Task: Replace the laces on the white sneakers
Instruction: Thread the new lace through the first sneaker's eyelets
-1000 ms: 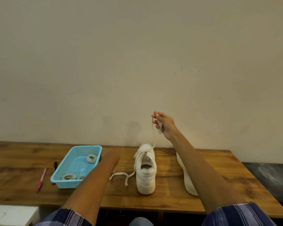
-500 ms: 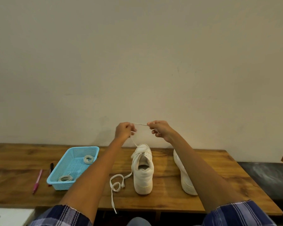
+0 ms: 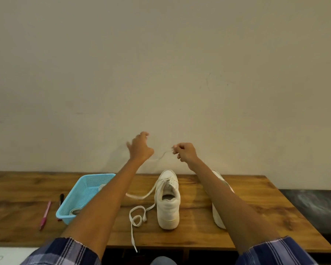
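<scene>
At centre frame, the upright sneaker (image 3: pixel 168 199) stands heel-first on the wooden table (image 3: pixel 256 213), its old lace (image 3: pixel 139 217) largely pulled out and trailing left; judged early-stage, no new lace threaded. The right hand (image 3: pixel 185 152) pinches the lace end; the left hand (image 3: pixel 139 147) is spread, released. The second sneaker (image 3: pixel 218 219) lies right. Rolled laces sit in the blue basket (image 3: pixel 84 190), partly behind the left forearm; pens (image 3: pixel 45 215) lie at left.
</scene>
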Demonstrator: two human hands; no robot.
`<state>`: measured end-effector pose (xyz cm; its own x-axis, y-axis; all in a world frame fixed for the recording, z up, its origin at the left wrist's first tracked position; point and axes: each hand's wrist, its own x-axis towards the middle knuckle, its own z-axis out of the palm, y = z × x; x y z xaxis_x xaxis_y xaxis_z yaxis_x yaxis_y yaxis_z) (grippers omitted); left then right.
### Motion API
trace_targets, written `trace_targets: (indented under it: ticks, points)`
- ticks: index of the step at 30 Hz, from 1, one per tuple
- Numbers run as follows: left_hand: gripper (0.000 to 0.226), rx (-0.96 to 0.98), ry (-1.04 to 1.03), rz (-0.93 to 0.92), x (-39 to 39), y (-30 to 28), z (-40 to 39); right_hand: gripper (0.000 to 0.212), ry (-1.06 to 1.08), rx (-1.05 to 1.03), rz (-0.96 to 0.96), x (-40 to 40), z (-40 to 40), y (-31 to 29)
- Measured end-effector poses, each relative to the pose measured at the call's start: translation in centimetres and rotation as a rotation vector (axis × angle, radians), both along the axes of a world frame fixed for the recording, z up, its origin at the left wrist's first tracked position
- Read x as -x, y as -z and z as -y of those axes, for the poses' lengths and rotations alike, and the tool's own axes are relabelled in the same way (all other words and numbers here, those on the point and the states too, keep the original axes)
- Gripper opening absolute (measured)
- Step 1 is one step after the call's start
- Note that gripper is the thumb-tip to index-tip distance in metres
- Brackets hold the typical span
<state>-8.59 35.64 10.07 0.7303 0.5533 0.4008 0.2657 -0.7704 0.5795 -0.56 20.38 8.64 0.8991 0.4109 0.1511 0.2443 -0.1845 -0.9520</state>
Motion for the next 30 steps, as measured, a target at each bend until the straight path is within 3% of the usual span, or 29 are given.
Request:
trace_targets:
  ticks: [3, 5, 7, 9, 13, 17, 20, 23, 26, 30]
  points:
    - [0.030, 0.427, 0.424, 0.048, -0.6, 0.7, 2.2, 0.017, -0.136, 0.039, -0.039, 1.0, -0.8, 0.0]
    - [0.023, 0.700, 0.483, 0.000, -1.0, 1.0, 3.2, 0.018, -0.104, 0.075, 0.000, 1.0, -0.8, 0.0]
    - [0.020, 0.820, 0.482, -0.031, -1.5, 1.6, 3.7, 0.020, -0.069, 0.115, 0.054, 0.6, -0.4, 0.2]
    - [0.020, 0.724, 0.447, -0.082, -2.1, 2.4, 3.6, 0.022, -0.062, 0.162, 0.080, 0.2, 0.3, 0.7]
    - [0.024, 0.341, 0.359, -0.103, -2.8, 4.9, 2.1, 0.029, -0.074, 0.317, 0.051, -0.7, 1.3, 2.9]
    - [0.024, 0.392, 0.295, -0.120, -3.1, 8.3, 1.3, 0.044, -0.379, 0.662, -0.095, 0.1, 1.6, 6.1]
    - [0.022, 0.517, 0.112, -0.035, -4.0, 10.3, 2.5, 0.016, -0.290, 0.820, 0.090, 1.1, -0.1, 8.1]
    - [0.013, 0.686, -0.009, 0.096, -5.0, 12.0, 3.9, 0.028, -0.136, 1.022, 0.314, 2.1, -1.8, 9.9]
    - [0.023, 0.678, -0.069, 0.127, -5.7, 13.7, 5.3, 0.026, -0.014, 0.980, 0.421, 2.1, -2.3, 11.4]
    - [0.026, 0.638, -0.086, 0.123, -6.2, 14.7, 6.1, 0.024, 0.168, 0.673, 0.245, 1.2, -2.3, 12.6]
